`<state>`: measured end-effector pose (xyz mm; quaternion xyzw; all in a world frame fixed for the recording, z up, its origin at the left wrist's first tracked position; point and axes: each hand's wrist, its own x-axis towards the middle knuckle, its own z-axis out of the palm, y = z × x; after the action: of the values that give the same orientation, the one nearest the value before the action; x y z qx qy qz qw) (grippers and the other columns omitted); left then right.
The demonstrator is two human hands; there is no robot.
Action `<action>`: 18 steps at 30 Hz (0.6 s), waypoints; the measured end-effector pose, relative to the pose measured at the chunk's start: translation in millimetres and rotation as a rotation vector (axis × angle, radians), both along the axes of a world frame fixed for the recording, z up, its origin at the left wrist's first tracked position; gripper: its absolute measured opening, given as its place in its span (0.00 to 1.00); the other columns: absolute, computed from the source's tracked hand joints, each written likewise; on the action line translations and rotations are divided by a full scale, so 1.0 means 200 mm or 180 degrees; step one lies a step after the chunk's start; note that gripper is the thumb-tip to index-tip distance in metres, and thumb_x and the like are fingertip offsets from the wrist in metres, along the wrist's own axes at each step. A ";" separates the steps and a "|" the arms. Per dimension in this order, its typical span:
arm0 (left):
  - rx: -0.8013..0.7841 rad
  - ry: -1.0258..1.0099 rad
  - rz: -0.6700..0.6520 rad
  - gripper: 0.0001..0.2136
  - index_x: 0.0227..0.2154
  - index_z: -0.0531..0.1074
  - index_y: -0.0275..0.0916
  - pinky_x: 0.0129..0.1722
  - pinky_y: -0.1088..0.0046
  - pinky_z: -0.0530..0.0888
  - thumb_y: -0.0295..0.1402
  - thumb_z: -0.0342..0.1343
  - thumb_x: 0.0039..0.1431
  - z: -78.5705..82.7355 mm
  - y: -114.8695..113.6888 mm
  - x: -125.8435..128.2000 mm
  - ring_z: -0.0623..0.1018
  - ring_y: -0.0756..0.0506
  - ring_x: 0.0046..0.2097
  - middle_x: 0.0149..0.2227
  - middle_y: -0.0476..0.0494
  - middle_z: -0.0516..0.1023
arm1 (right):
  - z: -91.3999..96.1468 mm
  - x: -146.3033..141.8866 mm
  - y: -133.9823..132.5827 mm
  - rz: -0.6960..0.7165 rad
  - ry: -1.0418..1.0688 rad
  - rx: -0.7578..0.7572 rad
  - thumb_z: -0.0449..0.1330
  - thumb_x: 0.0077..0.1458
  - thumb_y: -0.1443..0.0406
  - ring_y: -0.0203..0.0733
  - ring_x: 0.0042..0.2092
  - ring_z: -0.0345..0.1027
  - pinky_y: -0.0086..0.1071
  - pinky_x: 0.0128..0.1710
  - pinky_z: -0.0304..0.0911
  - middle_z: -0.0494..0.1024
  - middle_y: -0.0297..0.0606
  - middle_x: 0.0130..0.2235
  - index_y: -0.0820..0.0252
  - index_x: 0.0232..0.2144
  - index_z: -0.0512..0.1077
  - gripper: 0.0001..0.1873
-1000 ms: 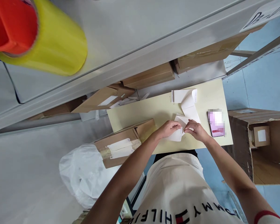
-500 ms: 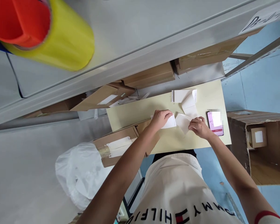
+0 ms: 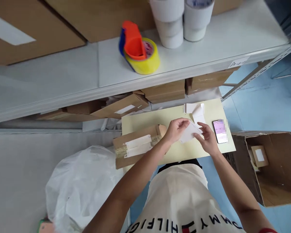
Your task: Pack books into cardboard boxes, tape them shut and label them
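A white label (image 3: pixel 188 133) is pinched between the left hand (image 3: pixel 176 129) and right hand (image 3: pixel 208 139), just above the table (image 3: pixel 145 120) near its front edge, its long axis running hand to hand.

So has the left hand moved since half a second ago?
Yes. The left hand has come right, off the cardboard box, meeting the right hand at the label.
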<state>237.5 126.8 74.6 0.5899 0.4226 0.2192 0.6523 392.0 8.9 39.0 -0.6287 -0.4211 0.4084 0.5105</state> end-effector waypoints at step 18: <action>-0.0136 -0.1044 0.1255 0.14 0.30 0.74 0.38 0.38 0.71 0.72 0.41 0.67 0.46 0.09 -0.72 -0.95 0.77 0.48 0.33 0.30 0.47 0.79 | 0.29 -0.93 -0.37 0.0335 -0.2853 0.1609 0.57 0.63 0.61 0.56 0.54 0.70 0.53 0.52 0.65 0.75 0.50 0.52 0.52 0.52 0.69 0.15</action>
<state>48.3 -18.0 92.9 0.4388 0.4225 0.4258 0.6690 207.0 -65.0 97.5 -0.5769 -0.7150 0.0094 0.3947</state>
